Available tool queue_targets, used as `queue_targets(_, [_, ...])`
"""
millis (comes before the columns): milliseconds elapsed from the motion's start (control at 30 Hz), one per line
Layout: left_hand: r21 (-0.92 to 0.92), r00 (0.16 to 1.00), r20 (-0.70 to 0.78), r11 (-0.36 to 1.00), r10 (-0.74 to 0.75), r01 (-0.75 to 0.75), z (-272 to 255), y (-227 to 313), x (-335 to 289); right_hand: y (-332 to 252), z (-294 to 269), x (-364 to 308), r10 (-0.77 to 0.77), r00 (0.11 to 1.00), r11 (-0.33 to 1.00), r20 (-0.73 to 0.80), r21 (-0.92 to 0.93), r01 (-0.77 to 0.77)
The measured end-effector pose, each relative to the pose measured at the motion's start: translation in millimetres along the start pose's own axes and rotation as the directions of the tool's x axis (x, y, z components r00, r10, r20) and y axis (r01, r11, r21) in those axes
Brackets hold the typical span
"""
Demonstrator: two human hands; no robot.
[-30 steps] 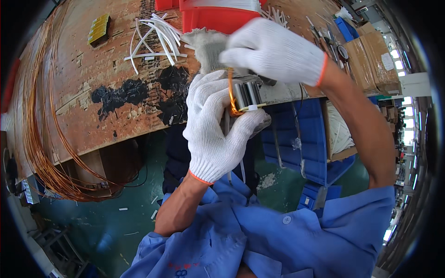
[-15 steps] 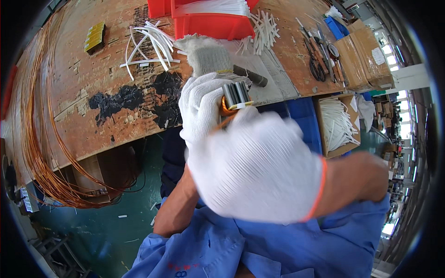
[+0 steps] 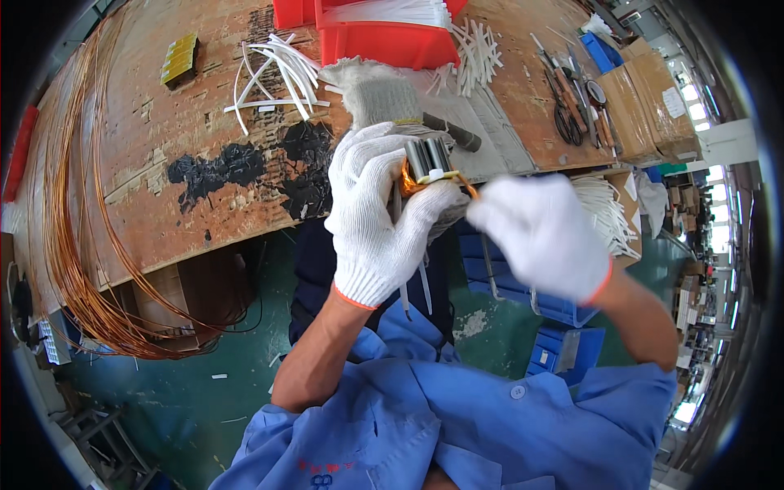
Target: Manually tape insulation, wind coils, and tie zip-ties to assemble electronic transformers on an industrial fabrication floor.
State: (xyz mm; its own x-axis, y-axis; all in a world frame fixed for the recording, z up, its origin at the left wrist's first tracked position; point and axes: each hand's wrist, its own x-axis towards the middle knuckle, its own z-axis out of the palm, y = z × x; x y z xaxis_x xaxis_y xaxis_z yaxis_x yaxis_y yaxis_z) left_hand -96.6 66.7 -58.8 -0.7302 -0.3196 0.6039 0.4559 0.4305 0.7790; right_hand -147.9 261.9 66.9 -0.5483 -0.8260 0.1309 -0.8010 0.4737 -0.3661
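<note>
My left hand (image 3: 371,196), in a white knit glove, is closed round a small metal core (image 3: 427,159) with dark grey rounded bars and a pale yellow end piece. Orange copper winding (image 3: 408,181) shows on the core's left side, beside my fingers. Thin white sleeved leads (image 3: 425,286) hang below this hand. To the right, my gloved right hand (image 3: 545,235) is blurred by motion. Its fingertips pinch a strand of copper wire (image 3: 468,188) that runs to the core.
Long loops of copper wire (image 3: 61,261) hang over the bench's left edge. White tubes (image 3: 282,77) lie near a red bin (image 3: 388,45). A cloth-wrapped rod (image 3: 453,131) lies beyond my hands. Scissors (image 3: 567,122) and blue bins (image 3: 567,355) are rightward.
My right hand has swung right, off the front of my left hand, drawing the copper wire to the core's right side. The left hand still holds the core, now in plain view.
</note>
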Motion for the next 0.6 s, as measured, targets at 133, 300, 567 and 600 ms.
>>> queue_targets(133, [0.055,0.991,0.028,0.99,0.132,-0.133,1,-1,2,-70,6,-30,-0.054,0.995,0.958,0.085,-0.278,0.076])
queue_targets(300, [-0.002,0.997,0.059,0.999,0.054,-0.054,13,-6,-16,-93,-9,68,-0.254,0.946,0.856,0.204,-0.408,0.318])
queue_targets(567, [-0.019,0.987,-0.129,0.995,-0.096,0.094,5,3,-10,39,-20,97,0.028,0.952,0.98,0.306,0.18,-0.087])
queue_targets(600, [-0.062,0.979,-0.16,0.991,-0.124,0.115,6,3,-10,30,-16,64,0.188,0.951,0.928,0.246,0.273,-0.254])
